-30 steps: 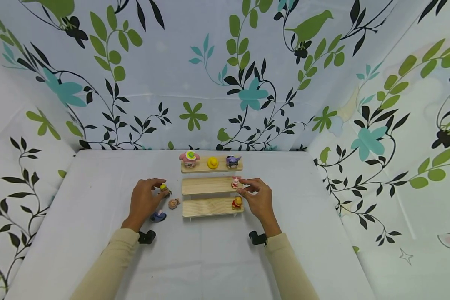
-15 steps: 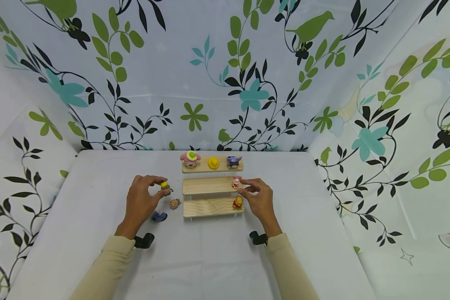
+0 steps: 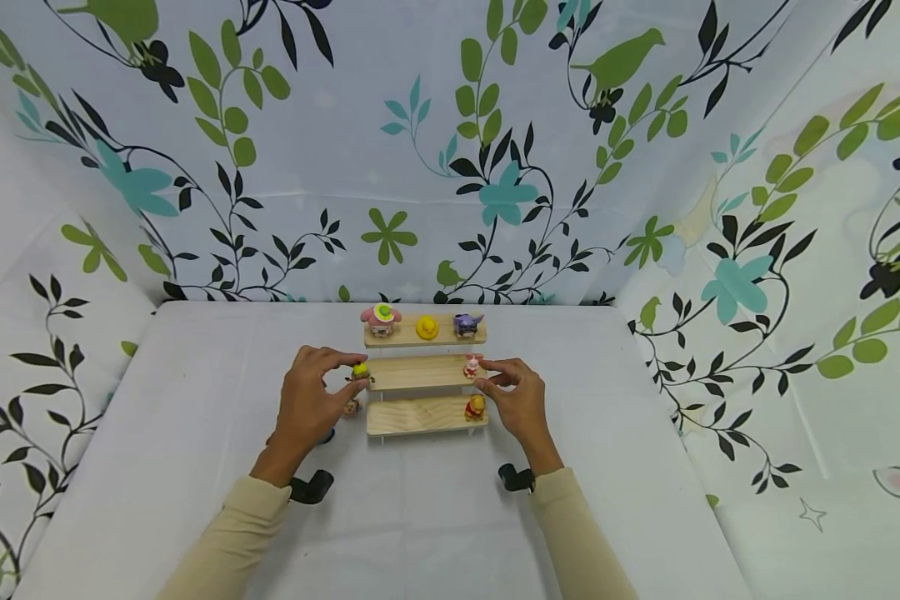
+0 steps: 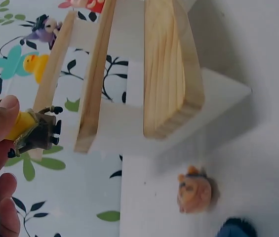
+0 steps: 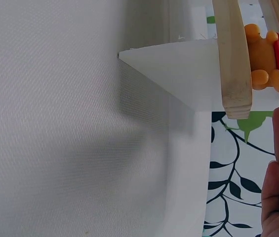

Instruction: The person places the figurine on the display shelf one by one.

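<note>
My left hand [image 3: 307, 400] pinches a small yellow-and-brown figurine [image 4: 33, 131] between thumb and index finger. It holds it at the left end of the middle wooden shelf board [image 3: 412, 372]. At that board's right end, my right hand [image 3: 517, 396] has its index fingertip right at a pink-and-white figurine [image 3: 472, 365] and its thumb at the board's edge. I cannot tell whether it pinches the figurine. A yellow bear figurine in red [image 3: 476, 407] sits on the front board [image 3: 412, 417]. An orange-brown figurine [image 4: 194, 191] lies on the table, partly hidden by my left hand in the head view.
The back board [image 3: 405, 340] bears a pink figurine [image 3: 381, 320], a yellow duck [image 3: 427, 327] and a purple figurine [image 3: 467, 325]. White side panels [image 5: 179, 69] support the boards. A dark blue figurine [image 4: 236, 228] lies near the shelf's left side. A patterned cloth [image 3: 307, 150] hangs behind.
My left hand has lifted the yellow-and-brown figurine and carried it right to the middle board, now covering part of the figurines on the table. My right hand stays in place.
</note>
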